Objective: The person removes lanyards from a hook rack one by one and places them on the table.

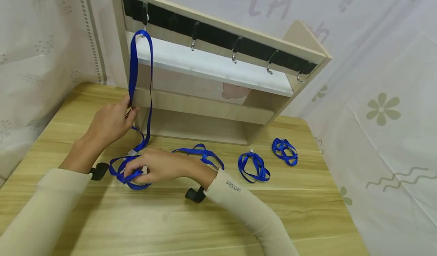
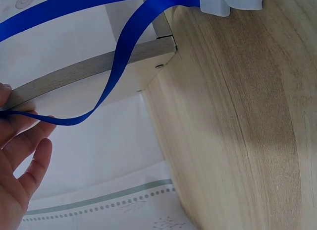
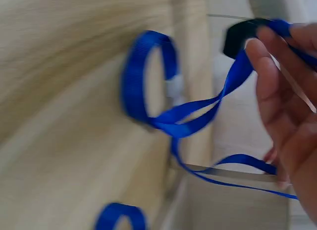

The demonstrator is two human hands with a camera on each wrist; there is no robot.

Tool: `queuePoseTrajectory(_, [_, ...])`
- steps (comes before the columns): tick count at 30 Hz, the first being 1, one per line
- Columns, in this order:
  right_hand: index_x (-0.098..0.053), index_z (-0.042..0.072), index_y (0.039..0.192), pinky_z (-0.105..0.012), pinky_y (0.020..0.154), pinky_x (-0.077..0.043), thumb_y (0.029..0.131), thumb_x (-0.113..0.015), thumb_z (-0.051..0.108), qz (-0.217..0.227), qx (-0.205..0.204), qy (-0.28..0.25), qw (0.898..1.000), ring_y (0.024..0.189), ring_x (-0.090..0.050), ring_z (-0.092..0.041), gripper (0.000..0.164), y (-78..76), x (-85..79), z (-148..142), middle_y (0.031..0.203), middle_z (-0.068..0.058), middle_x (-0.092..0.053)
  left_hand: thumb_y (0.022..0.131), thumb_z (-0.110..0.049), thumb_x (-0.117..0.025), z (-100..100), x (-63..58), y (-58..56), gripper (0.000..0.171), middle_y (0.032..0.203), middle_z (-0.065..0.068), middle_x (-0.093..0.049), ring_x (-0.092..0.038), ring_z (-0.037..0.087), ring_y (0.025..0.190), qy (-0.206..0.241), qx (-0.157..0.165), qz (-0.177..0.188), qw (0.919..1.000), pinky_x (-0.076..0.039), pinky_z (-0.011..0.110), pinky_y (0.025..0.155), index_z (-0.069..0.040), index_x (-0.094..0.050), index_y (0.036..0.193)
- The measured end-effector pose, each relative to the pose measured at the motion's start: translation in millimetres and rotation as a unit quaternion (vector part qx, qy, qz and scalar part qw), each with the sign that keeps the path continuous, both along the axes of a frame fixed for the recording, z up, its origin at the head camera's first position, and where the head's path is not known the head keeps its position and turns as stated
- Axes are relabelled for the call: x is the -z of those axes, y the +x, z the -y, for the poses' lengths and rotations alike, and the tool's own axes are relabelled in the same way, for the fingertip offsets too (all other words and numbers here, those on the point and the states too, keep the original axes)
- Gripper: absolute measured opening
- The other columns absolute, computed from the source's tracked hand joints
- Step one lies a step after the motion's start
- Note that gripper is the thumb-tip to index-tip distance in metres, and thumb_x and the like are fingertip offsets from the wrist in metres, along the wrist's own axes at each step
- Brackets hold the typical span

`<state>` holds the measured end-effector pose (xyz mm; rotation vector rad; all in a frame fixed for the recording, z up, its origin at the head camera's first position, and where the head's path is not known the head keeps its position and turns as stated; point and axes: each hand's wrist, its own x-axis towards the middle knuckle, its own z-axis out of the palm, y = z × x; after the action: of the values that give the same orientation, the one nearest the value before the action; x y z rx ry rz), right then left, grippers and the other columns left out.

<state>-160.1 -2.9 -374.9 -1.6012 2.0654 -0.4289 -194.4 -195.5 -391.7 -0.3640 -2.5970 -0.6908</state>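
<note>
A blue ribbon-like lanyard (image 1: 133, 66) rises in a tall loop to the leftmost metal hook (image 1: 145, 15) of a wooden rack. My left hand (image 1: 110, 121) pinches one side of that loop; in the left wrist view, the strap (image 2: 129, 36) runs twisted from the fingertips toward a white tag (image 2: 215, 3). Lower down, the lanyard's remainder lies in loose coils (image 1: 136, 187) on the table. My right hand (image 1: 164, 167) grips part of these coils between thumb and fingers. In the right wrist view, a dark piece (image 3: 240, 37) shows at the right fingertips, its kind unclear.
Three more blue lanyards lie coiled in front of the rack: one behind my right wrist (image 1: 204, 155), another to its right (image 1: 261, 170), the last farthest right (image 1: 285, 145). Several bare hooks line the black strip (image 1: 218, 34). Black pieces (image 1: 195, 195) rest near my wrists.
</note>
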Motion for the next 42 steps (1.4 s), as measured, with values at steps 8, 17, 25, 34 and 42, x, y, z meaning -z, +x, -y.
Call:
queuePoseTrajectory(8, [-0.057, 0.014, 0.095, -0.014, 0.061, -0.037, 0.098, -0.057, 0.013, 0.085, 0.036, 0.095, 0.991, 0.064, -0.048, -0.001, 0.003, -15.3, 43.1, -10, 0.076, 0.01, -0.056, 0.097, -0.011, -0.059, -1, -3.2, -0.2, 0.015, 0.057, 0.012, -0.052, -0.046, 0.027, 0.047, -0.004, 0.002, -0.002, 1.0, -0.034, 0.04, 0.043, 0.001, -0.05, 0.097])
queuePoseTrajectory(17, [-0.055, 0.016, 0.126, -0.013, 0.063, -0.045, 0.098, -0.061, 0.038, -0.103, 0.177, 0.085, 0.975, 0.072, -0.058, 0.002, 0.036, -19.1, 57.5, 0, 0.084, 0.014, -0.061, 0.099, -0.013, -0.057, 1, -6.4, 0.9, 0.016, 0.06, 0.014, -0.055, -0.047, 0.027, 0.048, -0.001, -0.004, 0.018, 0.9998, -0.035, 0.041, 0.043, 0.001, -0.05, 0.1])
queuePoseTrajectory(25, [-0.069, 0.024, 0.102, -0.013, 0.063, -0.042, 0.1, -0.06, 0.033, -0.161, 0.141, 0.075, 0.974, 0.07, -0.053, 0.003, 0.013, -19.1, 56.2, -1, 0.081, 0.017, -0.06, 0.1, -0.014, -0.056, 3, -6.8, 2.7, 0.017, 0.059, 0.012, -0.052, -0.046, 0.026, 0.048, -0.006, -0.005, 0.028, 0.9996, -0.033, 0.038, 0.043, 0.002, -0.049, 0.1])
queuePoseTrajectory(34, [-0.072, 0.017, 0.112, -0.01, 0.066, -0.045, 0.1, -0.06, 0.025, -0.131, 0.176, -0.001, 0.976, 0.073, -0.059, 0.004, 0.019, -31.7, 25.2, -11, 0.09, 0.012, -0.069, 0.099, -0.014, -0.058, 3, -4.8, 2.8, 0.019, 0.058, 0.012, -0.053, -0.047, 0.026, 0.049, -0.008, -0.008, 0.026, 0.9996, -0.034, 0.04, 0.043, 0.003, -0.05, 0.103])
queuePoseTrajectory(42, [-0.07, 0.004, 0.105, -0.01, 0.063, -0.044, 0.097, -0.063, 0.015, -0.234, 0.292, -0.308, 0.875, 0.07, -0.063, -0.006, 0.016, -36.6, -24.7, -10, 0.086, -0.001, -0.071, 0.099, -0.013, -0.058, 0, -3.5, 2.4, 0.023, 0.056, 0.011, -0.051, -0.045, 0.025, 0.048, -0.008, -0.003, 0.03, 0.9995, -0.033, 0.038, 0.044, 0.004, -0.051, 0.112])
